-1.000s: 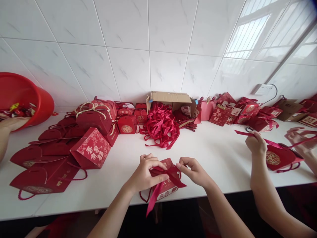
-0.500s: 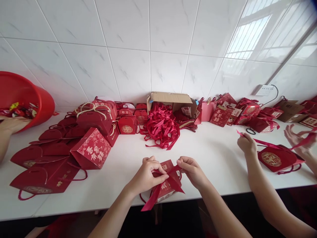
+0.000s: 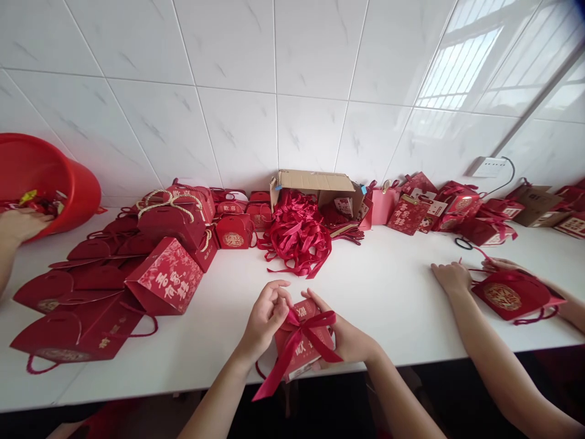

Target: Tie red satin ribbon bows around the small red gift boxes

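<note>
A small red gift box point(image 3: 298, 360) with pale lettering lies at the table's front edge. Red ribbon point(image 3: 302, 330) is tied in a bow across its top, with one long tail hanging over the edge. At the bow's left loop, my left hand point(image 3: 266, 318) is closed, thumb and fingers pinching the ribbon. My right hand point(image 3: 351, 338) grips the box along its right side, the thumb near the top corner and the other fingers partly hidden beneath. A dark cord handle shows at the box's lower left.
Beyond the box, a heap of red ribbons point(image 3: 299, 238) spills from a cardboard box point(image 3: 315, 180). Several red gift boxes point(image 3: 169, 277) crowd the left. A person's hand reaches into a red bucket point(image 3: 85, 195). On the right, a co-worker's hands point(image 3: 452, 277) handle another red box point(image 3: 512, 296).
My right hand has left the ribbon end and moved down to grip the box's side. The bow now shows a right loop. The co-worker's hands at right have lowered around their box.
</note>
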{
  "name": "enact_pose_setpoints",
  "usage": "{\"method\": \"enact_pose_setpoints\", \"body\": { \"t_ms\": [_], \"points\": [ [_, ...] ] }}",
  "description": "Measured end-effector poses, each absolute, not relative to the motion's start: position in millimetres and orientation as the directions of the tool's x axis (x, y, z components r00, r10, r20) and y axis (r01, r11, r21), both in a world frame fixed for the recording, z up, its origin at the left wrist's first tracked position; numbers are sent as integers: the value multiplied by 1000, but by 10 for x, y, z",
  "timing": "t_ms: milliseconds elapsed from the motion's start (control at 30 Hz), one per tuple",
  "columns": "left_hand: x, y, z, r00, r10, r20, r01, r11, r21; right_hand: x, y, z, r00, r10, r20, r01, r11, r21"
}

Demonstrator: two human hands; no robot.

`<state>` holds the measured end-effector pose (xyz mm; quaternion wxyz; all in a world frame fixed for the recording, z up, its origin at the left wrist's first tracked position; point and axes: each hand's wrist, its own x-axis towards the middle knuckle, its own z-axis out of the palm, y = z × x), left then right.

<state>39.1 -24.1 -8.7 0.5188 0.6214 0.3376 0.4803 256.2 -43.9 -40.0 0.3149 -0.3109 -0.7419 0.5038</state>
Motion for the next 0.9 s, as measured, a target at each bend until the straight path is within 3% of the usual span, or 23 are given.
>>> {"method": "enact_pose_setpoints", "body": {
  "t_ms": [133, 200, 267, 333, 400, 500, 600, 733, 833, 900],
  "points": [
    [355, -231, -117, 169, 955, 242, -52, -236, 970, 2646, -573, -428, -522, 841, 140, 170, 263, -950],
    [267, -206, -184, 89, 981, 174, 36, -177, 984, 2900, -604, -483, -355, 929, 109, 234, 201, -951],
    [157, -159, -283, 21, 997, 74, 178, -77, 981, 3202, -588, -568, 62, 989, 133, 347, 104, -932],
    [67, -92, -385, -15, 1000, -26, 339, 30, 940, 3438, -543, -669, 530, 822, 208, 478, -87, -874],
    [35, -8, -452, 14, 998, -57, 485, 43, 874, 3516, -506, -771, 699, 653, 293, 541, -215, -813],
    [117, 159, -463, 165, 982, 96, 637, -180, 750, 3296, -519, -887, 604, 714, 353, 591, -105, -800],
    [273, 349, -427, 270, 929, 254, 685, -371, 626, 2842, -624, -910, 439, 845, 306, 491, 60, -869],
    [402, 445, -385, 316, 907, 280, 681, -422, 598, 2278, -800, -824, 183, 973, 141, 165, 111, -980],
    [439, 224, -290, 350, 896, 274, 662, -444, 604, 2027, -867, -756, 78, 997, -10, -145, 1, -989],
    [463, -60, -190, 373, 891, 257, 637, -448, 628, 1941, -873, -713, 32, 990, -140, -360, -119, -925]
  ]
}}
